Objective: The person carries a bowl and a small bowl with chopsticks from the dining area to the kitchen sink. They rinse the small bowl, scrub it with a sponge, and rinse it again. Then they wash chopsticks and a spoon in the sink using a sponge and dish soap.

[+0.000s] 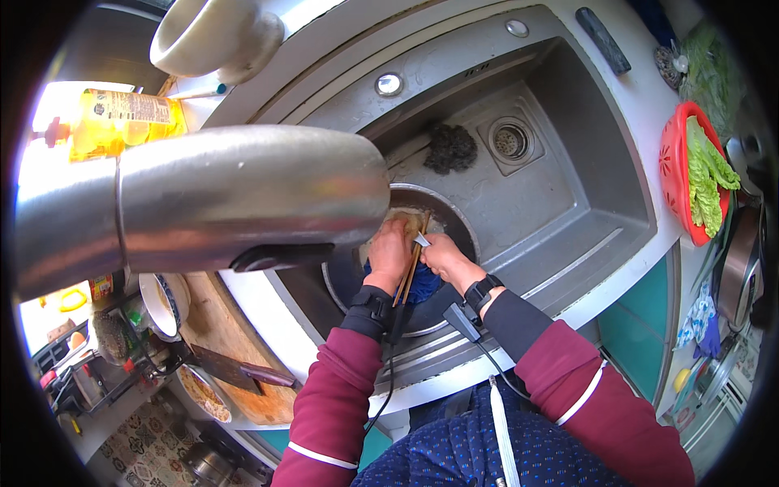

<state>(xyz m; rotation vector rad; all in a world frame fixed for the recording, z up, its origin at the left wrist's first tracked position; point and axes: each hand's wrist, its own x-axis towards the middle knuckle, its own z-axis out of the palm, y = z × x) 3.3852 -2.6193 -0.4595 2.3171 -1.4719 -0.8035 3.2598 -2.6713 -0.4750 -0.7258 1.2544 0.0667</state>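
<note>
Both of my hands are over a round dark pan [471,228] standing in the sink. My left hand [389,252] is closed around the side of a pair of wooden chopsticks [406,277], which slant between my hands. A pale, yellowish cloth or sponge [415,220] shows at its fingertips. My right hand [447,257] pinches a small silvery utensil [422,239], perhaps a spoon handle, against the chopsticks. Blue material [424,286] lies in the pan beneath the hands. The steel faucet [255,198] hides the pan's left part.
A dark scouring pad [450,149] lies near the drain [510,139] in the steel sink [548,243]. At right stands a red basket [672,176] with lettuce [706,182]. A cleaver [228,368] rests on the wooden cutting board [243,341] at left. Cables hang from both wrists.
</note>
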